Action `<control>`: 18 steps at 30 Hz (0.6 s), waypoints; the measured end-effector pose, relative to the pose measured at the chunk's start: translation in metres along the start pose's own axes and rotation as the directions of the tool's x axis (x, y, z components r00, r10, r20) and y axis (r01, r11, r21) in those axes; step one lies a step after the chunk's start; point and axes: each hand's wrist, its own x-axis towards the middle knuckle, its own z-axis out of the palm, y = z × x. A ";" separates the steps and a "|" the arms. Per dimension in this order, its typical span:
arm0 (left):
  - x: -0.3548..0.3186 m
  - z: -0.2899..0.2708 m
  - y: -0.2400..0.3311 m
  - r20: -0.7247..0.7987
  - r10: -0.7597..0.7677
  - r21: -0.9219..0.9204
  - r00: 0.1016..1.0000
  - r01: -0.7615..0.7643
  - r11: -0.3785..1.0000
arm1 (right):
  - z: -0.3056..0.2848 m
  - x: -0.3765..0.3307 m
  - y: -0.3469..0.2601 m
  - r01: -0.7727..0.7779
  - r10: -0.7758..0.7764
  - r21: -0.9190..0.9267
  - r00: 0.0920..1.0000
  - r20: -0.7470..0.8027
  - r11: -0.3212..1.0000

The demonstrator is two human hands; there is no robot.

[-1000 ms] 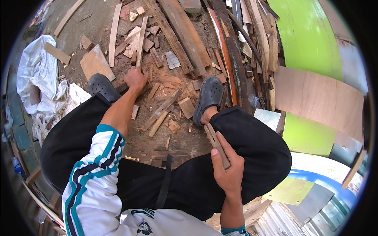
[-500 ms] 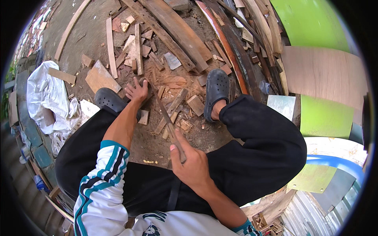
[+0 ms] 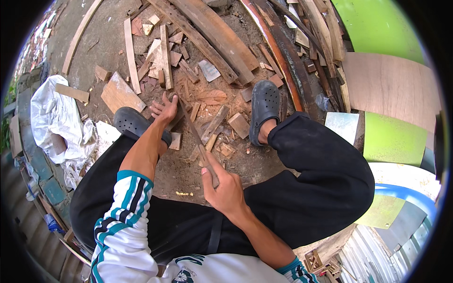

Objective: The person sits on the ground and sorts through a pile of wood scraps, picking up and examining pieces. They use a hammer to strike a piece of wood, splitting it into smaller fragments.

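Note:
My right hand point(image 3: 225, 191) is closed round the wooden handle of a long, narrow-bladed machete point(image 3: 192, 128). Its blade slants away from me to the left, the far end beside my left thumb. My left hand point(image 3: 164, 111), fingers partly spread, rests on a dark wooden block point(image 3: 180, 118) between my feet and seems to steady it. The hand hides much of that block, and where the blade touches it is hard to make out. Near the blade lie a light wooden strip point(image 3: 214, 123) and a short wooden block point(image 3: 239, 125).
My grey clogs point(image 3: 265, 106) stand on either side of the work. Offcuts, chips and sawdust litter the ground. Long planks point(image 3: 217, 33) lie beyond, with more timber at the far right. A white sack point(image 3: 49, 120) is at left; green panels point(image 3: 394, 139) are at right.
The machete and my right hand have shifted slightly forward and to the left. My left hand stays at the block. The whole view has moved a little.

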 end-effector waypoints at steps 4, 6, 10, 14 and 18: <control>0.009 0.004 -0.008 -0.079 -0.028 0.026 0.996 0.030 0.999 | 0.002 -0.005 -0.001 0.059 -0.058 0.040 0.998 -0.020 0.997; 0.008 0.005 -0.008 -0.088 -0.023 0.028 0.996 0.025 0.999 | 0.000 -0.006 -0.004 0.023 -0.023 0.047 1.000 0.001 0.999; 0.001 0.001 0.002 -0.040 -0.015 -0.005 0.999 0.015 1.000 | 0.008 0.014 0.006 -0.013 0.014 0.110 1.000 -0.007 0.994; 0.000 -0.001 0.004 -0.048 -0.025 0.017 0.999 0.026 1.000 | 0.008 0.011 0.007 0.033 -0.026 0.155 0.998 -0.049 0.987; 0.006 0.002 -0.001 -0.054 -0.039 0.023 0.998 0.040 0.999 | 0.008 0.018 0.011 0.016 -0.013 0.141 1.000 -0.025 0.990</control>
